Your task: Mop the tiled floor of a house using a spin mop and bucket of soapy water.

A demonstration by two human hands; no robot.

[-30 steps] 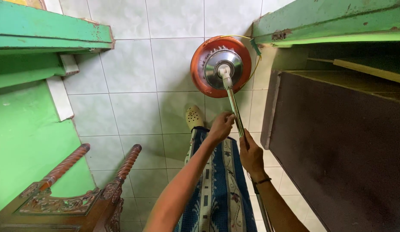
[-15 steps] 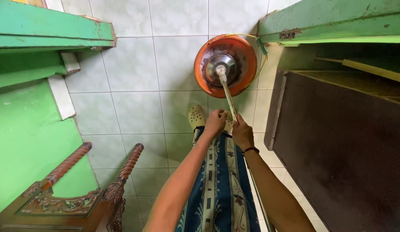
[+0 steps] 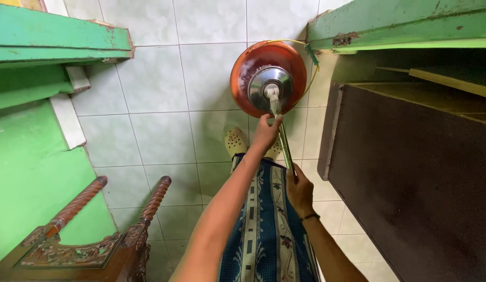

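A round orange mop head [image 3: 253,70] with a shiny metal hub [image 3: 269,86] rests on the pale tiled floor. A thin metal pole [image 3: 285,146] rises from the hub toward me. My left hand [image 3: 266,130] is closed around the pole just below the hub. Lower on the pole, my right hand [image 3: 300,190] grips it, with a dark band on the wrist. My cream clog [image 3: 235,142] and patterned blue skirt [image 3: 264,230] show below the hands.
A green wall and ledge [image 3: 39,104] stand at the left. A carved wooden chair frame [image 3: 91,235] fills the lower left. A dark brown board [image 3: 415,183] leans at the right beneath a green door frame [image 3: 399,26]. A yellow cord [image 3: 308,78] loops beside the mop head.
My left hand has slid up the pole to just under the hub. My right hand has dropped lower on the pole. The mop head has tilted, showing more of the metal hub.
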